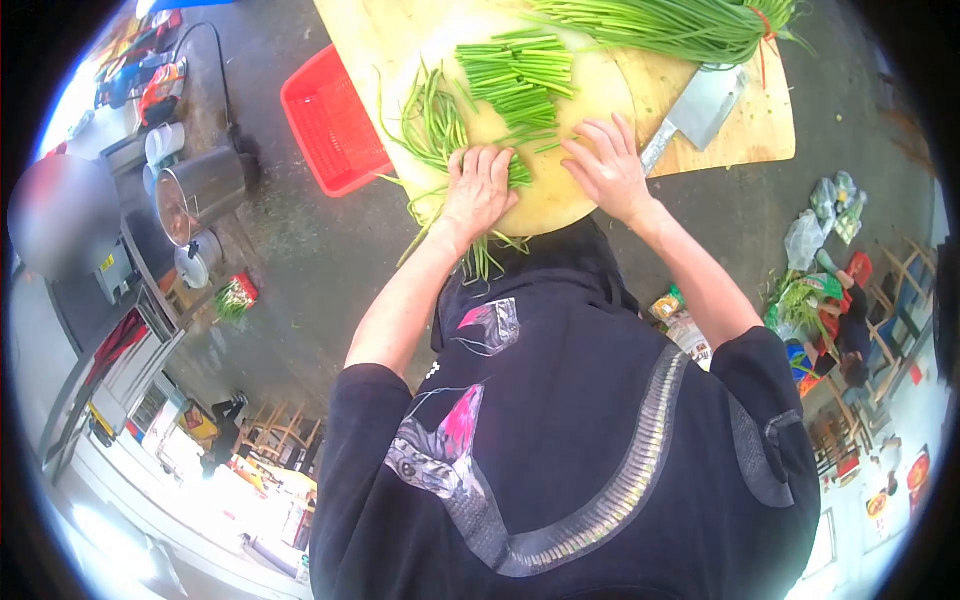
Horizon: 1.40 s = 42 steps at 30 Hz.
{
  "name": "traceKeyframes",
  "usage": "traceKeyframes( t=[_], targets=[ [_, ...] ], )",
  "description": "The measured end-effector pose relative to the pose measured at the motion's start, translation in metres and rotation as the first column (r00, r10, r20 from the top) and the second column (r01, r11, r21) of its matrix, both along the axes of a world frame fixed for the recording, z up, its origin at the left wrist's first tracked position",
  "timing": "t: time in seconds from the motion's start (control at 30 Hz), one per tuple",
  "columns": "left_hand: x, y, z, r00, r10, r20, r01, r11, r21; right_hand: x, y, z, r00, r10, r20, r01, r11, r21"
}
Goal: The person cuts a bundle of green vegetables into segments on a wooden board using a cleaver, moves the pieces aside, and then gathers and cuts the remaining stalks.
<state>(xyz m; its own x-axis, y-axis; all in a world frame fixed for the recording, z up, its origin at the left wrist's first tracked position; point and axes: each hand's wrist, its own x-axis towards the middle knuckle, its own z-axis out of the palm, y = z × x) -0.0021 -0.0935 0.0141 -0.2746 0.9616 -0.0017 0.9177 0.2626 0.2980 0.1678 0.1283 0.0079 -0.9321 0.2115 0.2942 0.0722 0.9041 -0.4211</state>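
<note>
My left hand (480, 190) lies at the near left of the round cutting board (590, 100), its fingers together and curled over a small bunch of cut green stems (518, 172). My right hand (610, 165) is open at the board's near right, fingers spread and holding nothing visible. Between and beyond my hands is a pile of short cut green stems (515, 75). Thin, limp trimmings (430, 120) lie to the left and hang over the near edge. A cleaver (708, 108) rests right of my right hand, its handle close to my wrist.
A tied bundle of long green stems (670, 25) lies across the far side of the wooden table (770, 130). A red plastic basket (335, 125) stands left of it. Farther left is a large metal pot (205, 190). Bags and greens (800, 295) lie on the floor at right.
</note>
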Motion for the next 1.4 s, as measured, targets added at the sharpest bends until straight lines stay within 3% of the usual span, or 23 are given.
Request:
traceKeyframes(
  t=[0.23, 0.43, 0.53, 0.67, 0.93, 1.4],
  targets=[
    [0.004, -0.003, 0.004, 1.000, -0.011, 0.021, 0.011, 1.000, -0.024, 0.003, -0.042, 0.002, 1.000, -0.008, 0.026, 0.012, 0.991, -0.136],
    [0.007, -0.004, 0.006, 0.998, -0.046, 0.033, 0.046, 0.999, -0.009, 0.000, -0.051, 0.021, 0.994, 0.109, -0.008, -0.106, 0.943, -0.315],
    [0.011, -0.008, -0.001, 0.998, -0.064, 0.012, 0.065, 0.997, -0.038, -0.009, -0.068, 0.024, 0.987, 0.160, -0.006, -0.155, 0.949, -0.276],
    [0.015, -0.008, -0.007, 0.998, -0.041, -0.049, 0.041, 0.999, -0.015, -0.018, -0.093, 0.018, 0.994, 0.051, 0.099, -0.040, 0.993, -0.110],
    [0.014, -0.006, -0.007, 0.999, -0.038, 0.037, 0.035, 0.997, 0.062, -0.015, -0.093, 0.015, 0.987, 0.023, 0.157, -0.040, 0.994, 0.106],
    [0.009, -0.009, -0.006, 0.990, -0.036, 0.138, 0.020, 0.993, 0.118, -0.015, -0.089, 0.007, 0.967, 0.069, 0.244, -0.127, 0.966, 0.227]
  ],
)
